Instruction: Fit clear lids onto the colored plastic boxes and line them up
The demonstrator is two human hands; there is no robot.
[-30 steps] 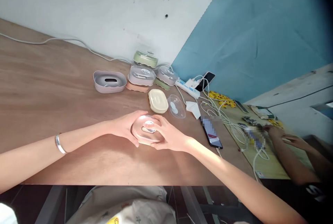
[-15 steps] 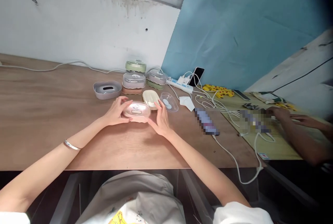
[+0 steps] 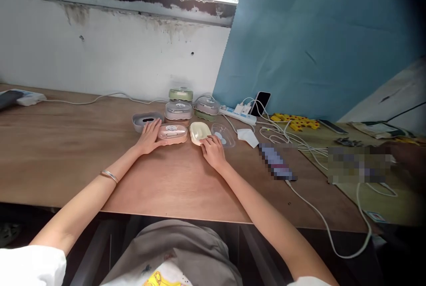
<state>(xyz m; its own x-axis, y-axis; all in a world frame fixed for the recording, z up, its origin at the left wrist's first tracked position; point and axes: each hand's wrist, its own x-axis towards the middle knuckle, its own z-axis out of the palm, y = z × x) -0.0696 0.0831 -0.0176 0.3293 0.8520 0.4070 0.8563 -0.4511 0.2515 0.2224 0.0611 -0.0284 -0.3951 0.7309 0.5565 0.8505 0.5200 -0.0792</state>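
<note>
My left hand (image 3: pixel 149 139) lies with fingers stretched out between a grey oval open box (image 3: pixel 137 122) and a pink soap box (image 3: pixel 173 134) with a clear lid. Its fingertips reach the grey box's rim; the thumb is by the pink box's near left side. The fingers of my right hand (image 3: pixel 213 150) are bent over the near right edge of a cream soap box (image 3: pixel 199 131), which stands without a clear lid. Just right of it rests a loose clear lid (image 3: pixel 226 135). Behind, lidded soap boxes in grey (image 3: pixel 179 110) and green (image 3: pixel 180 94) are stacked.
Against the wall, a grey lidded box (image 3: pixel 208 105) tops a green one. A power strip (image 3: pixel 238 114) with white cables, an upright phone (image 3: pixel 261 103), a white paper piece (image 3: pixel 248 137) and a blurred-out phone (image 3: pixel 276 162) lie rightward. A co-worker's hand (image 3: pixel 404 157) is at far right.
The pink soap box, held between both hands before, now sits on the table beside the stack. My left hand has opened toward the grey box; my right hand has moved onto the cream box.
</note>
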